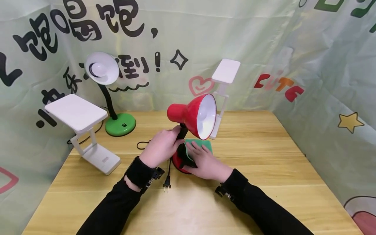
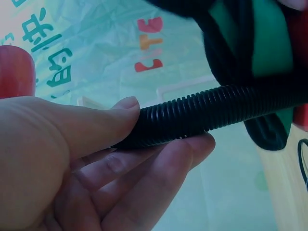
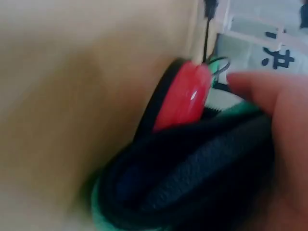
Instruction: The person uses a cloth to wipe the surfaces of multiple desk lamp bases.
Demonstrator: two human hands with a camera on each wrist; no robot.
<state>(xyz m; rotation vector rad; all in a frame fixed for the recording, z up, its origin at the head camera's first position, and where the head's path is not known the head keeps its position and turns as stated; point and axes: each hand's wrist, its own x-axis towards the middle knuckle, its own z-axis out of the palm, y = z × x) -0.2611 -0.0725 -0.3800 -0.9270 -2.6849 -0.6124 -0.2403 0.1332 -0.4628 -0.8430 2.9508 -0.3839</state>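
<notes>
A red desk lamp stands mid-table with its white-lined shade turned right. My left hand holds its black ribbed gooseneck just below the shade, thumb on one side and fingers on the other. With my right hand I hold a green and black cloth over the lamp's red base, which it partly hides. The cloth's dark side is folded up near the right thumb. In the right wrist view the red base shows past the bunched cloth.
Behind on the left is a white-headed lamp with a green base. A white folding lamp stands at the left edge, another white lamp behind the red one. The red lamp's plug lies in front of it.
</notes>
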